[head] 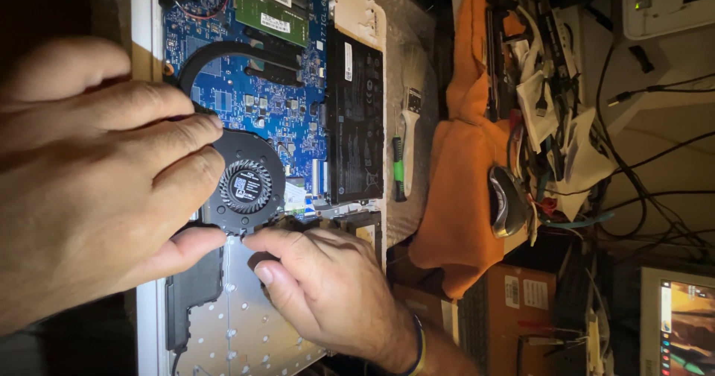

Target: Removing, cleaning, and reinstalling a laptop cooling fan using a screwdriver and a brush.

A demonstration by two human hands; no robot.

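A round black cooling fan is seated in the opened laptop, at the edge of the blue motherboard and just below the curved black heat pipe that arcs toward it. The fan is held from two sides. The left hand lies over its outer edge, with the fingers curled close against the housing and the thumb brought under its lower rim; the grip appears intended to steady the fan in its bay. The right hand approaches from below, its fingers drawn narrow, and the fingertips are pinched at the fan's lower edge, touching it; whether a screw or connector is held there cannot be told.

Beside the fan, a flat black battery occupies the adjoining bay, and green memory modules are fitted at the far end of the board. Beneath the right hand, a bare silver metal plate dotted with small holes is exposed.

The laptop rests on bubble wrap, presumably to protect its casing. On this wrap, near the battery, a white brush and a green-handled tool are laid within reach. Farther out, an orange cloth is draped over the table, with a computer mouse upon it and a tangle of cables beyond.
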